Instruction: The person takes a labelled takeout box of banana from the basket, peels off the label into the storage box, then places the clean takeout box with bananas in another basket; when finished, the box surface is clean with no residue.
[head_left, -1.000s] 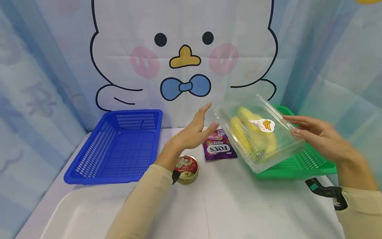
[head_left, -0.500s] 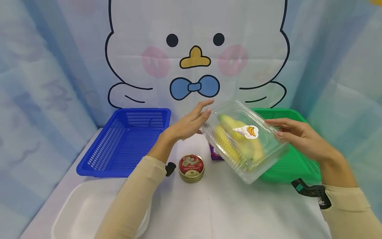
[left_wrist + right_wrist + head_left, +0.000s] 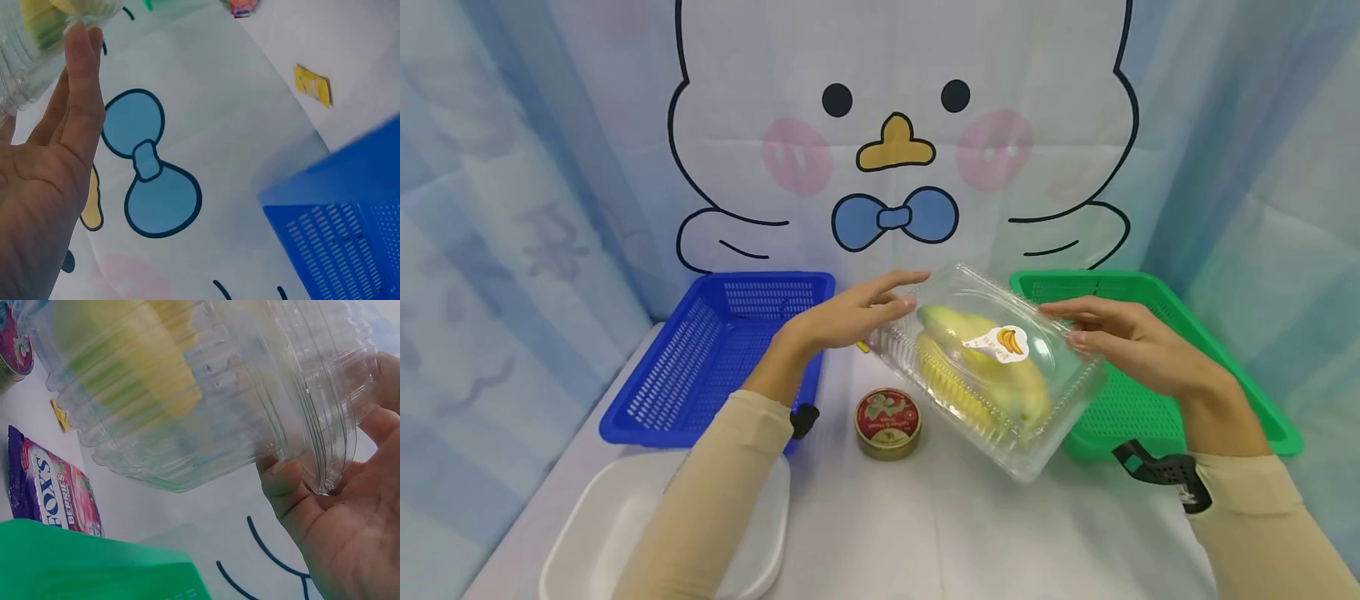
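Observation:
A clear plastic clamshell box of bananas (image 3: 977, 367) hangs tilted above the table in the head view, its label facing up. My right hand (image 3: 1127, 342) grips its right edge, and the right wrist view shows the thumb and fingers (image 3: 284, 481) on either side of the rim. At the box's left corner is my left hand (image 3: 850, 312), its thumb and fingers around the edge. In the left wrist view the fingers (image 3: 81, 87) lie against the clear plastic. Below the box stands a round red-and-gold candy tin (image 3: 887, 423).
At the left is a blue basket (image 3: 617, 429), with a white tray (image 3: 775, 533) in front of it. A green basket (image 3: 1262, 408) stands behind the box at right. A purple Fox's candy bag (image 3: 53, 487) and a small yellow packet (image 3: 312, 85) lie on the table.
The box of bananas has moved left and a little nearer, away from above the green basket. My left hand has come from apart to its left corner; the right hand keeps its grip.

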A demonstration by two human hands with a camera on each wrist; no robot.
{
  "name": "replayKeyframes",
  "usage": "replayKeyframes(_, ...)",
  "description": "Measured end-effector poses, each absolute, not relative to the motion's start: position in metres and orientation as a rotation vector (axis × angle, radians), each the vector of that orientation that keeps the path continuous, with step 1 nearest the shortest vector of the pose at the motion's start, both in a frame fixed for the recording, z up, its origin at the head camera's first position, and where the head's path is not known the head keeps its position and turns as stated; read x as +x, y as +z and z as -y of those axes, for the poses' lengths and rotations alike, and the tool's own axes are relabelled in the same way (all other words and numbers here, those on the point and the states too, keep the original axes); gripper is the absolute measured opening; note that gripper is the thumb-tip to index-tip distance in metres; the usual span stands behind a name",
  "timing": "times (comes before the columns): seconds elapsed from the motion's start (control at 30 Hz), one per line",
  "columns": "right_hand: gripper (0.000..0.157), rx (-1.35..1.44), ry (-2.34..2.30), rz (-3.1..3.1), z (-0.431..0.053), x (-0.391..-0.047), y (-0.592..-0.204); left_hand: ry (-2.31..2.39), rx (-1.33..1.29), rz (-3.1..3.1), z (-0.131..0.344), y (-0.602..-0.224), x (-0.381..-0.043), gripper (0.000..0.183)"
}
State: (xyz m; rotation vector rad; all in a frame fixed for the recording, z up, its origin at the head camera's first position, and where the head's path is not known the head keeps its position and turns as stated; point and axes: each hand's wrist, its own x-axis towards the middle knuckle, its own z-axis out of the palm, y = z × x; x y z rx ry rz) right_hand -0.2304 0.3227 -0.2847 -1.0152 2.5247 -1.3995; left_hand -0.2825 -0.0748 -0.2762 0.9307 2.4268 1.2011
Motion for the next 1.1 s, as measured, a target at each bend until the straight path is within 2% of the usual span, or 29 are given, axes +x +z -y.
replayKeyframes(0.53,0.042,-1.074,-1.495,-2.353,-0.297,-0.241,-0.295,1.073,0.921,-2.426,0.096,-0.275,-0.261,0.068)
replayKeyframes(0.87,0.045,-1.026,-1.718,-2.297,-0.282,-0.241,-0.311,1.165,0.874,-2.482,0.111,-0.279,-0.246,0.065)
replayKeyframes(1.1,0.054,-0.998,-1.61,-2.371,-0.272,-0.225,-0.317,1.302,0.813,-2.498,0.124,-0.285,-0.233,0.061)
